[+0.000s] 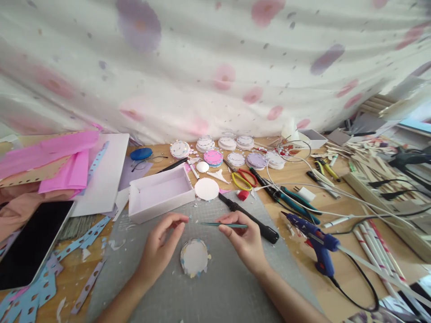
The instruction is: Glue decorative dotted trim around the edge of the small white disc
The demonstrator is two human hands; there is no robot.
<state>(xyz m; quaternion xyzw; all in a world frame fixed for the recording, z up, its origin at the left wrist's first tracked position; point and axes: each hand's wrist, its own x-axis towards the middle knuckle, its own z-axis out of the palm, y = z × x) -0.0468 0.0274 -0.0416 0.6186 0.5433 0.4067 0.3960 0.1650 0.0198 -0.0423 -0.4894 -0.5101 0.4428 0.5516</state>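
My right hand point(243, 237) is closed on thin teal tweezers point(218, 224), whose tips point left toward my left hand point(161, 242). The left thumb and forefinger are pinched together near those tips on something too small to make out. Below and between the hands a white round disc point(194, 257) with a coloured dotted edge lies on the grey cutting mat point(218, 287).
A white open box point(160, 194) and a plain white disc point(206, 189) sit behind the hands. A black pen tool point(249, 218), a blue glue gun point(314, 242) with cable, scissors point(244, 178), pliers, decorated discs point(213, 157), a tablet point(28, 244), pink paper point(50, 161).
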